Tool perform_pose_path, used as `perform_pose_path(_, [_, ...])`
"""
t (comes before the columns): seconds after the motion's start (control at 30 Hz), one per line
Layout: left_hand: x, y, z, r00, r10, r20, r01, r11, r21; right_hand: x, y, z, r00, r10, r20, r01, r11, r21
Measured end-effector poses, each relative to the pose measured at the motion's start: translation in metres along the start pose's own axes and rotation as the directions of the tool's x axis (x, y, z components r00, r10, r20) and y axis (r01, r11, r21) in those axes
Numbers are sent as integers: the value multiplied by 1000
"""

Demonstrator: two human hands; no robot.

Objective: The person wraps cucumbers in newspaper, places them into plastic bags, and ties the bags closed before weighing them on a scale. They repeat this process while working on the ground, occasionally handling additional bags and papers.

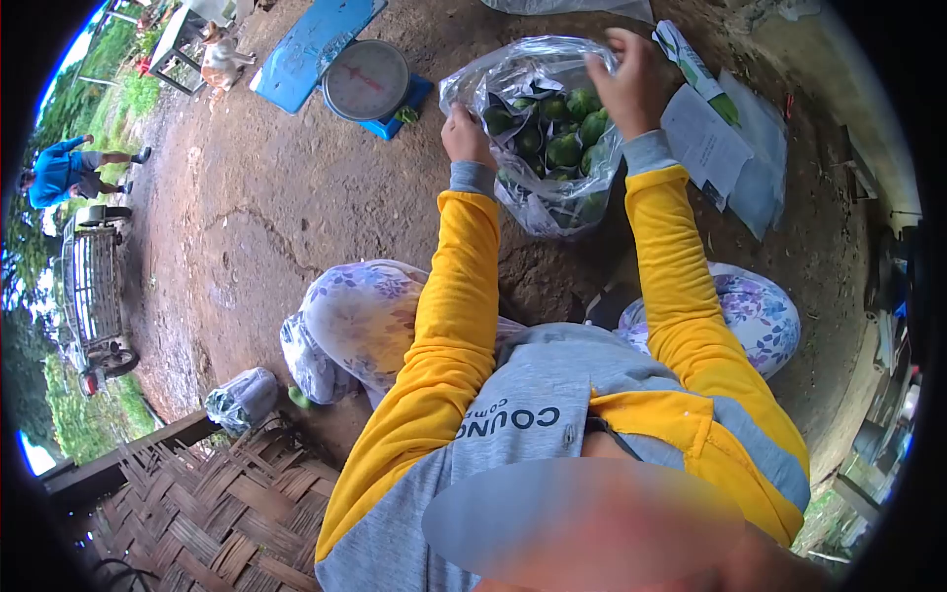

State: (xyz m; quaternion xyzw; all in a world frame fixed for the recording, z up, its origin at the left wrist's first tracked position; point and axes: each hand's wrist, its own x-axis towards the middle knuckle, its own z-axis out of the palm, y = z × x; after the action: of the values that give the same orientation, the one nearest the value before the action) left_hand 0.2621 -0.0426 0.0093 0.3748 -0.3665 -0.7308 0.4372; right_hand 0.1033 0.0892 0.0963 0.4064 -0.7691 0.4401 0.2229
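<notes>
A clear plastic bag (547, 212) stands on the dirt ground in front of me, its mouth spread wide. Inside it lie several dark green, roundish fruits (563, 151), whose exact kind I cannot make out. My left hand (467, 137) is closed on the left side of the bag's rim. At the right rim, my right hand (627, 87) is raised with bent fingers pinching the plastic. The lower fruits show only dimly through the creased film.
A dial scale (366, 81) and a blue board (314, 47) lie at upper left. To the right are a paper sheet (702, 143) and a green-white packet (696, 74). A cat (223, 57), a person in blue (61, 173) and a cart (97, 286) are farther left.
</notes>
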Motion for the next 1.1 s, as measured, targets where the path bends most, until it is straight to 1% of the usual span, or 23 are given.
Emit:
perform_pose_path(0.03, [-1, -1, 2, 1000, 15, 7, -15, 999, -35, 4, -19, -1, 997, -78, 18, 78, 997, -17])
perform_pose_path(0.07, [0, -3, 3, 999, 36, -1, -36, 997, -69, 0, -30, 10, 962, -37, 271, 18, 997, 73])
perform_pose_path(0.1, [-3, -4, 4, 998, 61, 6, -61, 996, -69, -11, -38, 24, 860, -17, 511, -64, 988, 142])
perform_pose_path(0.17, [-9, -3, 11, 993, 114, 20, -112, 991, -74, -40, -34, 63, 778, -151, 610, 177, 984, 18])
perform_pose_path(0.23, [-14, -1, 17, 993, 97, 61, -93, 994, -65, -50, -30, 85, 642, -117, 758, 300, 948, -108])
perform_pose_path(0.27, [-16, 0, 19, 993, 90, 80, -86, 994, -60, -54, -26, 93, 627, -104, 772, 298, 948, -115])
perform_pose_path(0.33, [-18, -8, 24, 974, 189, 126, -193, 981, 22, -53, -23, 106, 594, -86, 800, 299, 947, -120])
perform_pose_path(0.37, [-18, -13, 25, 960, 236, 150, -248, 967, 67, -50, -23, 109, 559, -106, 822, 312, 946, -90])
perform_pose_path(0.43, [-17, -18, 25, 966, 231, 114, -244, 963, 116, -44, -28, 107, 496, -130, 858, 314, 949, -38])
perform_pose_path(0.47, [-15, -20, 24, 965, 239, 109, -252, 960, 124, -54, -15, 125, 550, -121, 826, 295, 954, -57])
perform_pose_path(0.57, [-13, -19, 18, 969, 218, 118, -233, 964, 129, -55, -22, 143, 528, 66, 847, 142, 976, -165])
perform_pose_path(0.6, [-13, -17, 13, 971, 200, 133, -215, 970, 116, -60, -19, 157, 492, 70, 868, 160, 973, -169])
perform_pose_path(0.7, [-19, -10, 9, 967, 197, 160, -217, 969, 117, -69, -24, 174, 516, 83, 853, 154, 970, -187])
perform_pose_path(0.73, [-18, -11, 5, 963, 205, 173, -227, 967, 119, -73, -27, 174, 615, 46, 787, 144, 975, -169])
perform_pose_path(0.83, [-17, -6, 0, 961, 207, 184, -240, 955, 176, -76, -33, 165, 661, 28, 750, 92, 989, -119])
perform_pose_path(0.87, [-15, -2, -4, 961, 199, 193, -239, 949, 208, -74, -33, 162, 606, 15, 795, 104, 990, -98])
perform_pose_path(0.9, [-12, 1, -9, 962, 189, 200, -235, 942, 242, -68, -34, 153, 511, 39, 859, 86, 992, -96])
perform_pose_path(0.93, [-7, 3, -14, 939, 280, 201, -339, 858, 386, -53, -49, 116, 465, 12, 885, 199, 973, -118])
perform_pose_path(0.97, [-4, 6, -17, 940, 276, 201, -340, 815, 470, -53, -46, 92, 705, -161, 691, 144, 986, 83])
perform_pose_path(1.0, [-3, 12, -16, 942, 271, 199, -336, 767, 546, -42, -46, 70, 879, -255, 404, 159, 953, 257])
perform_pose_path(1.03, [-1, 15, -16, 944, 265, 197, -329, 715, 616, -29, -39, 47, 953, -280, 116, 263, 955, 140])
perform_pose_path(1.07, [2, 16, -16, 939, 265, 219, -342, 653, 676, -20, -39, 14, 982, -181, -44, 180, 983, -33])
perform_pose_path(1.1, [4, 17, -16, 933, 263, 245, -356, 584, 730, -26, -23, 8, 992, -75, -104, 59, 987, -152])
